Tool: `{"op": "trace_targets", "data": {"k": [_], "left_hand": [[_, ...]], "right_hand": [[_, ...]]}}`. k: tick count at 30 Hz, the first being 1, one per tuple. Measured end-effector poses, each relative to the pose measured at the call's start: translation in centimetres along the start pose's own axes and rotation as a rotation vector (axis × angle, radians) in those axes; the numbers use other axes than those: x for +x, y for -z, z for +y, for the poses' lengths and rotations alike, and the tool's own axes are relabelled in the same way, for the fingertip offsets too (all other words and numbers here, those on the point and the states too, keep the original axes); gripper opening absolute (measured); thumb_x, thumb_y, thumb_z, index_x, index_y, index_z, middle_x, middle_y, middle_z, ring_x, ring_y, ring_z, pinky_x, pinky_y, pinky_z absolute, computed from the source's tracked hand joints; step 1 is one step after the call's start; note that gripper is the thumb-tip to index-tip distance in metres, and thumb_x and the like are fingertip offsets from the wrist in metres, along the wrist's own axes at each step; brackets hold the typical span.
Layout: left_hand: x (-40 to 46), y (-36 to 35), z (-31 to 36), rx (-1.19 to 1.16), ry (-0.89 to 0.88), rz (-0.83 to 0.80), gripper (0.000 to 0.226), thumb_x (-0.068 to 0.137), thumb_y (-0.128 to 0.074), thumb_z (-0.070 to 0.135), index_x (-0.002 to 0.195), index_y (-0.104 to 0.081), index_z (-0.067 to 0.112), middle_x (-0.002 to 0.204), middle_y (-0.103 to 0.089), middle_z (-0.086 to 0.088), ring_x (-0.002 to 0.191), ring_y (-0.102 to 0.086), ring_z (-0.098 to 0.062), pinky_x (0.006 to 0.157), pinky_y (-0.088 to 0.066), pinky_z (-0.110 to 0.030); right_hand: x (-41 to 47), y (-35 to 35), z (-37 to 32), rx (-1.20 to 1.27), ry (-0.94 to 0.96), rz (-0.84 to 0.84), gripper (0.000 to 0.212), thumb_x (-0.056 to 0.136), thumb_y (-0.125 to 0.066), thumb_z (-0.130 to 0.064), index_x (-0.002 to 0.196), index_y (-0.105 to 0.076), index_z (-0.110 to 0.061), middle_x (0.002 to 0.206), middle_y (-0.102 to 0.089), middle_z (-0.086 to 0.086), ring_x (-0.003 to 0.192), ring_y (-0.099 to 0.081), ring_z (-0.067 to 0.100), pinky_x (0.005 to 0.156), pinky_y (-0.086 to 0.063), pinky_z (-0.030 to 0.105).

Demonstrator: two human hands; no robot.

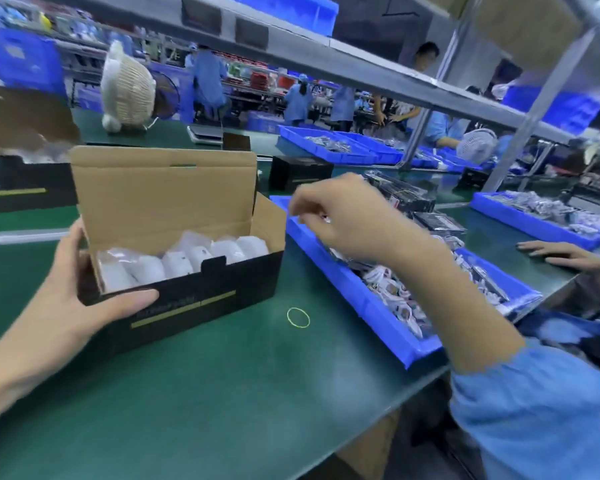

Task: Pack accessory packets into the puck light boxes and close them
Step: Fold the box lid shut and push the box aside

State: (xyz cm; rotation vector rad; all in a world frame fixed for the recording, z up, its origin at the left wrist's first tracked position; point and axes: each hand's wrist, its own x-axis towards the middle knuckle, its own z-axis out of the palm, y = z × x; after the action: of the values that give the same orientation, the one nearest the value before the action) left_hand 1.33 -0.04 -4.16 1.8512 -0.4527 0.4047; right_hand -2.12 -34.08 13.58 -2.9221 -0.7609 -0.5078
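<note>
1. Head view shows our green table (222, 393) carrying an open black puck light box (187, 296), its cardboard lid standing upright at the back.
2. We see a long blue tray (388, 327) just to the right of the box, heaped with accessory packets (392, 292): white coiled pieces in clear bags, with darker packets at the far end.
3. We see the box already filled with a row of white bagged puck lights (187, 258); no accessory packet is visible on top of them yet, so the packing step looks unfinished.
4. Our left hand (84, 296) holds the near left corner of the box, thumb laid along the front wall and fingers round the end.
5. Our right hand (340, 216) hovers over the far part of the tray, fingers curled downward; blur hides whether it pinches a packet, so we cannot tell.
6. To do this step well, we should take a single packet, lay it flat on the lights so the lid can fold down, and keep the left hand bracing the box.
7. A yellow rubber band (298, 317) lies loose on the table between box and tray.
</note>
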Motion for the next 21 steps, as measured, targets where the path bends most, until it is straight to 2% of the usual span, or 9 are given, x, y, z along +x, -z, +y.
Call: {"op": "trace_targets", "data": {"k": [2, 4, 6, 8, 11, 13, 15, 18, 21], "left_hand": [[-0.5, -1.3, 2.4, -0.054, 0.035, -0.002, 0.115, 0.056, -0.091, 0.063, 0.152, -0.028, 0.052, 0.136, -0.059, 0.028, 0.117, -0.059, 0.011, 0.090, -0.045, -0.033], [-0.4, -1.8, 3.5, -0.098, 0.034, 0.014, 0.111, 0.051, -0.087, 0.067, 0.146, -0.031, 0.060, 0.129, -0.059, 0.036, 0.114, -0.056, 0.018, 0.091, -0.041, -0.030], [-0.5, -2.1, 4.5, -0.103, 0.068, 0.003, 0.103, 0.049, -0.085, 0.064, 0.137, -0.033, 0.067, 0.124, -0.059, 0.040, 0.110, -0.056, 0.021, 0.090, -0.041, -0.027], [-0.6, -2.0, 5.2, -0.121, 0.077, 0.005, 0.099, 0.047, -0.084, 0.063, 0.132, -0.033, 0.071, 0.120, -0.058, 0.043, 0.107, -0.055, 0.024, 0.088, -0.041, -0.025], [-0.6, -2.2, 5.8, -0.134, 0.077, -0.004, 0.111, 0.047, -0.082, 0.060, 0.145, -0.031, 0.055, 0.119, -0.058, 0.044, 0.106, -0.054, 0.025, 0.087, -0.044, -0.020], [-0.7, -2.4, 6.1, -0.147, 0.066, -0.005, 0.113, 0.048, -0.082, 0.057, 0.149, -0.031, 0.046, 0.119, -0.059, 0.044, 0.107, -0.054, 0.024, 0.086, -0.045, -0.006], [-0.8, -2.5, 6.2, -0.177, 0.074, -0.021, 0.115, 0.048, -0.083, 0.055, 0.150, -0.030, 0.045, 0.118, -0.061, 0.041, 0.109, -0.055, 0.021, 0.079, -0.040, 0.005], [-0.8, -2.1, 6.3, -0.183, 0.122, -0.075, 0.126, 0.045, -0.086, 0.054, 0.153, -0.023, 0.048, 0.122, -0.060, 0.038, 0.115, -0.056, 0.017, 0.083, -0.041, 0.003], [-0.7, -1.4, 6.3, -0.170, 0.152, -0.157, 0.131, 0.044, -0.090, 0.052, 0.153, -0.018, 0.052, 0.127, -0.058, 0.038, 0.120, -0.054, 0.016, 0.088, -0.041, 0.001]], "right_hand": [[-3.0, 0.1, 5.6, -0.292, -0.299, -0.311, 0.048, 0.083, -0.055, -0.009, 0.128, -0.053, -0.026, 0.122, -0.060, 0.002, 0.112, -0.056, 0.028, 0.091, -0.048, 0.041], [-5.5, -1.3, 8.1, -0.320, -0.402, -0.430, 0.062, 0.085, -0.057, -0.007, 0.141, -0.037, -0.026, 0.132, -0.049, 0.007, 0.118, -0.051, 0.030, 0.094, -0.046, 0.041], [-6.5, -3.6, 9.2, -0.248, -0.356, -0.332, 0.061, 0.088, -0.062, -0.014, 0.142, -0.036, -0.025, 0.127, -0.047, 0.006, 0.118, -0.048, 0.028, 0.093, -0.044, 0.040], [-7.2, -3.9, 10.6, -0.354, -0.329, -0.255, 0.051, 0.090, -0.064, -0.024, 0.136, -0.043, -0.021, 0.121, -0.049, 0.005, 0.115, -0.048, 0.028, 0.087, -0.047, 0.039], [-8.5, -4.0, 11.5, -0.469, -0.309, -0.282, 0.043, 0.086, -0.055, -0.013, 0.128, -0.045, -0.017, 0.118, -0.049, 0.004, 0.109, -0.051, 0.028, 0.072, -0.044, 0.034], [-8.9, -4.0, 11.8, -0.501, -0.251, -0.329, 0.051, 0.081, -0.051, -0.005, 0.128, -0.042, -0.020, 0.116, -0.051, 0.002, 0.104, -0.056, 0.027, 0.068, -0.039, 0.032], [-8.1, -3.3, 11.7, -0.632, -0.108, -0.267, 0.042, 0.079, -0.060, -0.007, 0.119, -0.053, -0.020, 0.102, -0.062, 0.000, 0.092, -0.063, 0.025, 0.073, -0.041, 0.034], [-6.9, -1.0, 10.9, -0.720, -0.015, -0.290, 0.022, 0.082, -0.069, -0.025, 0.104, -0.065, -0.028, 0.096, -0.069, -0.008, 0.094, -0.065, 0.019, 0.089, -0.038, 0.031], [-6.4, 2.6, 9.7, -0.512, 0.043, -0.072, 0.028, 0.062, -0.091, -0.021, 0.080, -0.071, -0.028, 0.076, -0.070, -0.010, 0.069, -0.067, 0.017, 0.066, -0.049, 0.031]]}}
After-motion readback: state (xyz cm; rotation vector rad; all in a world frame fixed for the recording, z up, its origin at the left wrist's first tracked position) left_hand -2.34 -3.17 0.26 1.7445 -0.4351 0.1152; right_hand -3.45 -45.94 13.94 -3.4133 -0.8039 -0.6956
